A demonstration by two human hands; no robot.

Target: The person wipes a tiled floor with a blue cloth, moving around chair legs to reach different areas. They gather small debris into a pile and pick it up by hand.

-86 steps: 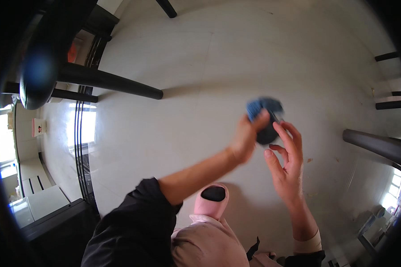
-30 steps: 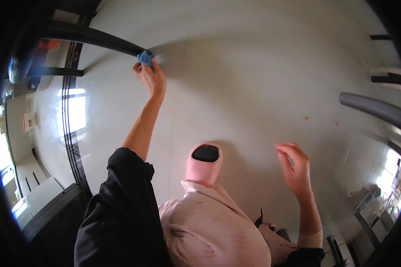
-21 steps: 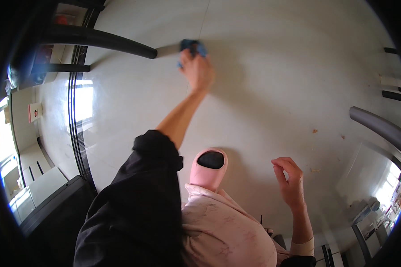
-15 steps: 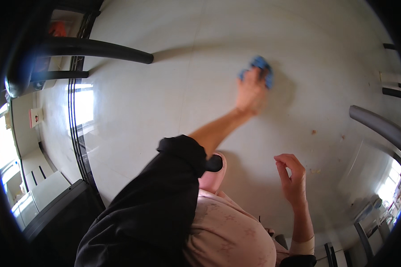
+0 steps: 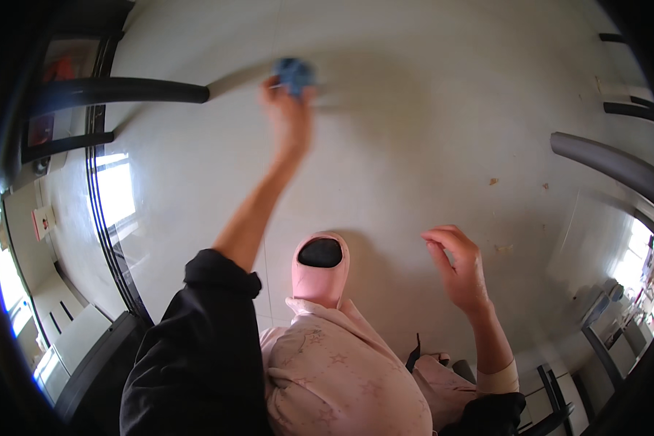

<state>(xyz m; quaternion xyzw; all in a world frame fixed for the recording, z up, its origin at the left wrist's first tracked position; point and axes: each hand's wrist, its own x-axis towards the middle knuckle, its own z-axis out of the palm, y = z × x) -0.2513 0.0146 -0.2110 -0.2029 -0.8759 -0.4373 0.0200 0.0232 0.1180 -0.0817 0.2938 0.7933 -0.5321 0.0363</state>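
My left hand (image 5: 289,129) is stretched far ahead and closed on a crumpled blue cloth (image 5: 296,75), which is pressed to the pale glossy floor (image 5: 370,152). Motion blurs the cloth and the fingers. Low on the right, my right hand (image 5: 458,265) hovers over the floor with nothing visible in it. Its fingers are loosely curled, and a gap shows between them and the thumb. Below the left hand is a pink slipper (image 5: 318,287) with a dark sock in it.
Dark chair legs (image 5: 134,91) reach in from the left, near the cloth. Another dark leg (image 5: 603,156) comes in at the right. Small brown scraps (image 5: 493,182) lie on the floor ahead of my right hand. A dark floor track (image 5: 100,211) runs along the left.
My left hand has swept the blue cloth leftward and a little farther away across the floor. The slipper now shows more fully. My right hand keeps much the same curled pose.
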